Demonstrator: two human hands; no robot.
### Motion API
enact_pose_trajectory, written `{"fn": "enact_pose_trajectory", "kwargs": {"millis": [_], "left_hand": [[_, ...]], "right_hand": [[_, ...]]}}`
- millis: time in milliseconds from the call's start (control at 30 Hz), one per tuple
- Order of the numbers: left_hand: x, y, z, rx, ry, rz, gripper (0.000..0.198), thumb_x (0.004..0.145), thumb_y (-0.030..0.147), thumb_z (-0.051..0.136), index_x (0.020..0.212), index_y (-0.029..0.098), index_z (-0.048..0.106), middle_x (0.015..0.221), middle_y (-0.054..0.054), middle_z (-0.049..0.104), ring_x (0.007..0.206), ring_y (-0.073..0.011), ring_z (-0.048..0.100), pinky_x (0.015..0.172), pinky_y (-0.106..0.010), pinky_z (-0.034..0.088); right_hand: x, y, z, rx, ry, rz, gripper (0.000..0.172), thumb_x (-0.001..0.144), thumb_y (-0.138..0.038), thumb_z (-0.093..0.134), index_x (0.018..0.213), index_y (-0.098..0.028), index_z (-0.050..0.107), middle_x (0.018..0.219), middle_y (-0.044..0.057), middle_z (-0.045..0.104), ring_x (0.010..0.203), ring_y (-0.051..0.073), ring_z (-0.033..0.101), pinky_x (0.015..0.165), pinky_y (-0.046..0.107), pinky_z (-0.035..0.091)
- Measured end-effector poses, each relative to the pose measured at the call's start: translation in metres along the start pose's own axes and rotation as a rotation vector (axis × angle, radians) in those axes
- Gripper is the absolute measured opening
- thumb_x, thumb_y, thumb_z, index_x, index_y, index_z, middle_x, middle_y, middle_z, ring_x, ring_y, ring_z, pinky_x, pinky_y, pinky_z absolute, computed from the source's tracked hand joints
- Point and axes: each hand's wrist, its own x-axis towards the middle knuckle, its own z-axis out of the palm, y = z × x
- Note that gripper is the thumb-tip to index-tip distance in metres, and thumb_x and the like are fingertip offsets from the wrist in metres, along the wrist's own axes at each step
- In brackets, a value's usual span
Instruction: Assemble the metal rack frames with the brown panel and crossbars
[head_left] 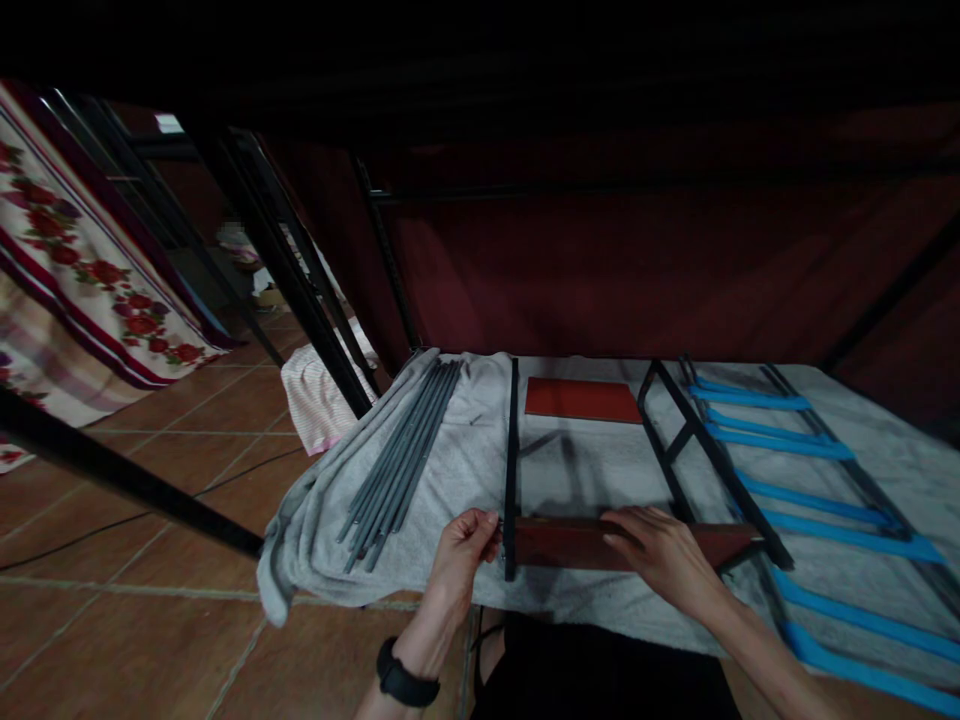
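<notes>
Head view: a dark red board lies at the near edge of a grey cloth, its left end against a black bar. The left hand, wrist bent up, pinches that bar's lower end. The right hand rests flat on the board, fingers unclenched. Grey rods lie well to the left.

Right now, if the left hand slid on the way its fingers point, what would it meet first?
The black bar: the left hand is at its near end, touching or nearly so. Behind it lies the red panel.
</notes>
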Motion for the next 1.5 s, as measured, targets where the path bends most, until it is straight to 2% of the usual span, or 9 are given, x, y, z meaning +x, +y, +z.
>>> {"fn": "enact_pose_trajectory", "kwargs": {"millis": [100,233,400,500,667,1033,1133,1300,1500], "left_hand": [[0.002,0.000,0.001,0.041,-0.015,0.031,0.041,0.065,0.051,0.075,0.061,0.015,0.057,0.054,0.003,0.051,0.049,-0.0064,0.039,0.048,-0.019,0.030],[0.003,-0.003,0.000,0.199,0.021,0.181,0.032,0.072,0.047,0.070,0.067,0.016,0.061,0.058,0.003,0.053,0.056,-0.0100,0.045,0.055,-0.021,0.036],[0.000,-0.008,-0.002,0.317,0.039,0.326,0.026,0.077,0.044,0.064,0.078,0.018,0.064,0.069,0.000,0.058,0.070,-0.0153,0.052,0.066,-0.025,0.041],[0.000,-0.010,-0.002,0.292,0.025,0.275,0.033,0.076,0.050,0.064,0.079,0.018,0.063,0.065,0.001,0.054,0.064,-0.0144,0.048,0.062,-0.025,0.038],[0.004,-0.005,-0.005,0.309,-0.080,0.175,0.043,0.076,0.058,0.061,0.063,0.019,0.048,0.057,0.005,0.040,0.056,-0.0108,0.036,0.055,-0.023,0.031],[0.007,-0.007,-0.020,0.696,-0.226,0.627,0.020,0.093,0.031,0.046,0.083,0.020,0.059,0.085,-0.006,0.056,0.085,-0.0201,0.050,0.080,-0.031,0.039],[0.009,-0.007,-0.021,0.621,-0.210,0.527,0.023,0.090,0.039,0.051,0.081,0.019,0.059,0.081,-0.004,0.055,0.080,-0.0188,0.049,0.076,-0.030,0.039],[0.008,-0.009,-0.018,0.316,-0.203,0.099,0.043,0.081,0.059,0.057,0.069,0.018,0.050,0.064,0.003,0.043,0.060,-0.0107,0.038,0.056,-0.022,0.030],[0.009,0.004,-0.016,0.154,-0.253,-0.171,0.045,0.071,0.059,0.068,0.077,0.017,0.053,0.067,0.004,0.046,0.054,-0.0062,0.033,0.049,-0.020,0.020]], "right_hand": [[0.000,-0.006,0.001,-0.022,-0.003,-0.048,0.028,0.094,-0.033,0.049,0.119,-0.024,0.059,0.108,0.004,0.070,0.097,0.020,0.065,0.088,0.038,0.049],[0.009,-0.029,0.009,-0.046,0.019,-0.092,0.032,0.094,-0.034,0.050,0.124,-0.024,0.055,0.115,0.006,0.068,0.104,0.022,0.063,0.095,0.041,0.045],[0.031,-0.054,0.021,0.007,-0.002,-0.092,0.024,0.097,-0.026,0.043,0.113,-0.024,0.060,0.106,0.004,0.069,0.096,0.019,0.064,0.083,0.035,0.049],[0.036,-0.056,0.022,0.042,-0.008,-0.086,0.021,0.097,-0.026,0.043,0.108,-0.024,0.060,0.101,0.004,0.070,0.092,0.019,0.064,0.079,0.033,0.049],[0.034,-0.055,0.021,0.066,-0.011,-0.073,0.022,0.097,-0.027,0.042,0.108,-0.024,0.061,0.101,0.004,0.069,0.092,0.018,0.064,0.081,0.033,0.048],[0.034,-0.057,0.019,0.101,-0.021,-0.044,0.022,0.097,-0.027,0.042,0.106,-0.025,0.061,0.101,0.003,0.069,0.093,0.019,0.063,0.082,0.033,0.047],[0.035,-0.057,0.017,0.106,-0.032,-0.045,0.022,0.097,-0.027,0.042,0.107,-0.025,0.062,0.102,0.002,0.069,0.094,0.018,0.063,0.082,0.033,0.047],[0.035,-0.054,0.019,0.100,-0.011,-0.061,0.022,0.097,-0.028,0.043,0.107,-0.025,0.062,0.100,0.003,0.069,0.091,0.017,0.064,0.080,0.032,0.048],[0.034,-0.055,0.019,0.100,-0.018,-0.060,0.022,0.097,-0.028,0.043,0.107,-0.026,0.062,0.101,0.002,0.069,0.091,0.017,0.064,0.081,0.032,0.048]]}}
